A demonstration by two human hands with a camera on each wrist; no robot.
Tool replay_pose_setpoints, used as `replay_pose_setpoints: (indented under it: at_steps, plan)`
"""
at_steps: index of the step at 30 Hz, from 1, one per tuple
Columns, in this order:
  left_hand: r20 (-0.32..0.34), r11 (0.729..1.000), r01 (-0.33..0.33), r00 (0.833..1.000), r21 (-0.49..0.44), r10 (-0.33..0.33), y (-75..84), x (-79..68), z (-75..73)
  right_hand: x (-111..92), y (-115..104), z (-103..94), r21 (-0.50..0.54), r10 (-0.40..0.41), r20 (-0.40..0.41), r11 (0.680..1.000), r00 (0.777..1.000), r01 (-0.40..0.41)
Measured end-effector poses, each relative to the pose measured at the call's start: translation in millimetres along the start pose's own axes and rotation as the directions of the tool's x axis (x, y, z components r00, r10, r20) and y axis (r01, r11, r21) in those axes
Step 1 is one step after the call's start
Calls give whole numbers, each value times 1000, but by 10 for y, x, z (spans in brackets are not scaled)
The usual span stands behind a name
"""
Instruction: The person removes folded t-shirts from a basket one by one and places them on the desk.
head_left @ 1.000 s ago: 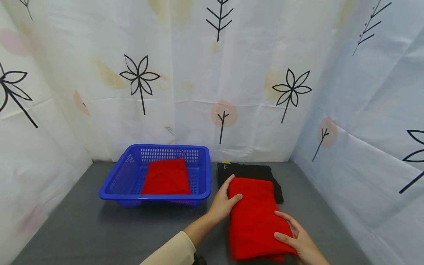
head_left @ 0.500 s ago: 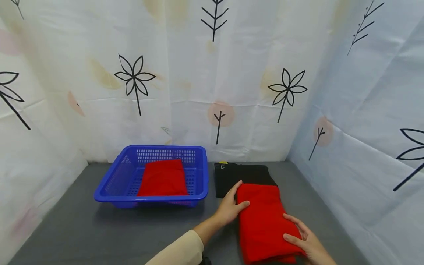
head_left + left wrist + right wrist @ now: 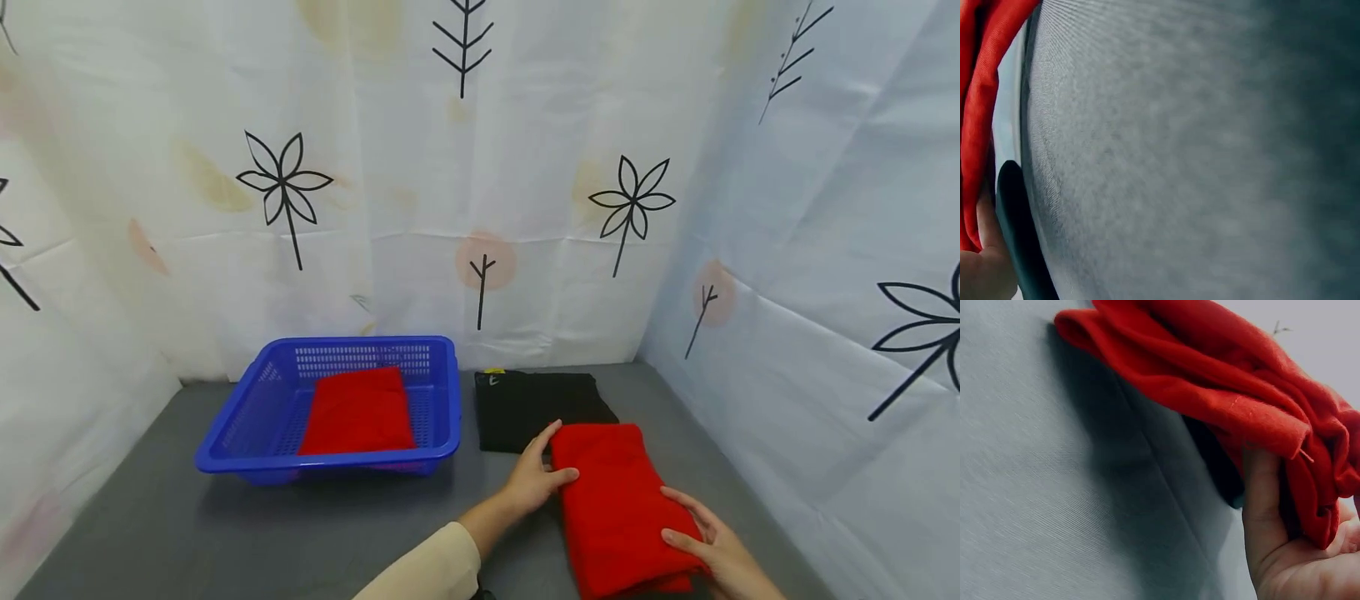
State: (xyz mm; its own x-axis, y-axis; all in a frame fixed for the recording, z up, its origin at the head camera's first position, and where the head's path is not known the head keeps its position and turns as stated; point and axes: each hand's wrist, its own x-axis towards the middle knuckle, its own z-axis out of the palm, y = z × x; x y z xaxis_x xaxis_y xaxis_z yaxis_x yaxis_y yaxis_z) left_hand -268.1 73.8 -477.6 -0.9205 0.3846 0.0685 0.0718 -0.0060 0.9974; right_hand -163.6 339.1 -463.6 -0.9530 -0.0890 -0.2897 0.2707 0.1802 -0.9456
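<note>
Both hands hold a folded red cloth (image 3: 618, 508) in front of the black garment. My left hand (image 3: 531, 479) grips its left edge, thumb on top and fingers at the side. At the lower right edge, my right hand (image 3: 712, 542) pinches the layers between thumb and fingers. The right wrist view shows the stacked folds of the red cloth (image 3: 1210, 394) over the grey table, with a shadow below, and the right hand (image 3: 1291, 550) around their ends. In the left wrist view, the left hand (image 3: 988, 265) is partly visible beside the red folds (image 3: 979, 125).
A blue plastic basket (image 3: 330, 460) stands on the grey table (image 3: 337, 533) at left, with another folded red cloth (image 3: 358, 412) inside. Behind the held cloth lies a folded black garment (image 3: 536, 404) with a yellow tag. Patterned white curtains (image 3: 405, 167) enclose the back and sides.
Both hands have carried the red cloth rightward and slightly nearer, so more of the black garment shows. The head view has turned a little right, shifting the basket left in the picture.
</note>
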Motion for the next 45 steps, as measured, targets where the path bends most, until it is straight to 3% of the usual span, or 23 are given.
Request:
replay_pose_setpoints:
  at_steps: [8, 13, 18, 25, 31, 35, 40, 45]
  plan:
    - [11, 999, 35, 999, -2, -35, -23, 82, 117, -8, 45, -84, 6, 4, -55, 1000, 998, -4]
    - [-1, 998, 53, 999, -31, -53, -67, 116, 120, 35, 100, -96, 34, 20, -42, 999, 999, -19]
    - [28, 995, 82, 996, -61, -81, -115, 127, 105, 71, 172, -119, 40, 49, -33, 998, 998, -48]
    - [76, 986, 108, 992, -127, -99, -146, 111, 117, 84, 238, -147, -205, 3, -95, 978, 995, -22]
    - [60, 991, 119, 991, -61, -116, -146, 87, 116, 67, 249, -163, -283, 19, -97, 958, 995, -46]
    - [50, 994, 108, 993, -6, -108, -146, 78, 106, 62, 219, -165, -389, 15, -119, 919, 993, -60]
    - [26, 995, 60, 998, 81, -62, -121, 81, 94, 48, 151, -143, -481, -18, -161, 874, 987, -63]
    - [-9, 981, -2, 1000, 195, 4, -4, 61, -2, 11, 17, -112, -515, -90, -215, 856, 972, -35]
